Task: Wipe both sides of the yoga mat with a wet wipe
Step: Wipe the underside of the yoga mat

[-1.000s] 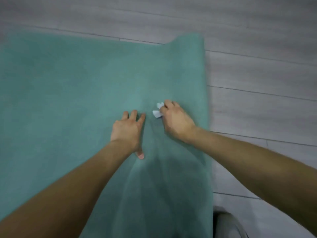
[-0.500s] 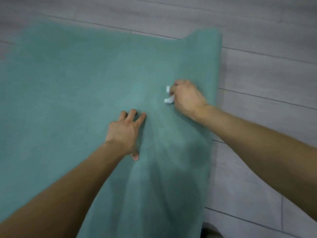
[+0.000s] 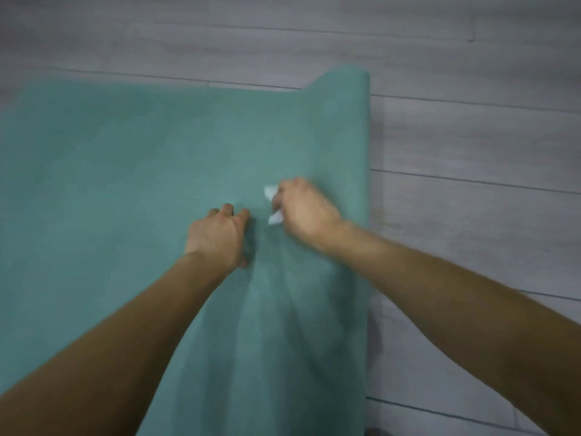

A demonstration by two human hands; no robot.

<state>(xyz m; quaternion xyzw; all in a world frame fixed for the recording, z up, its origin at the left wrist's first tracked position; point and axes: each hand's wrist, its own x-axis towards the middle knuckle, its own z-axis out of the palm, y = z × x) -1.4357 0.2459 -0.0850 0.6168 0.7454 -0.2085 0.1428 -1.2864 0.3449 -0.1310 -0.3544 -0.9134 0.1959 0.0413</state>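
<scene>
A teal yoga mat (image 3: 125,171) lies spread flat on the floor and fills the left and middle of the head view. Its far right corner curls up slightly. My right hand (image 3: 306,212) grips a crumpled white wet wipe (image 3: 273,205) and holds it down on the mat near the right edge. My left hand (image 3: 218,236) rests palm down on the mat just left of the wipe, fingers spread and bent at the tips. The mat shows soft creases between and below my hands.
Grey wood-look floor planks (image 3: 471,136) surround the mat at the back and on the right. A dark object (image 3: 377,432) peeks in at the bottom edge, beside the mat's right side.
My right hand pushed the wipe away from me along the mat, then drew it back toward my left hand. My left hand stayed pressed in about the same spot.
</scene>
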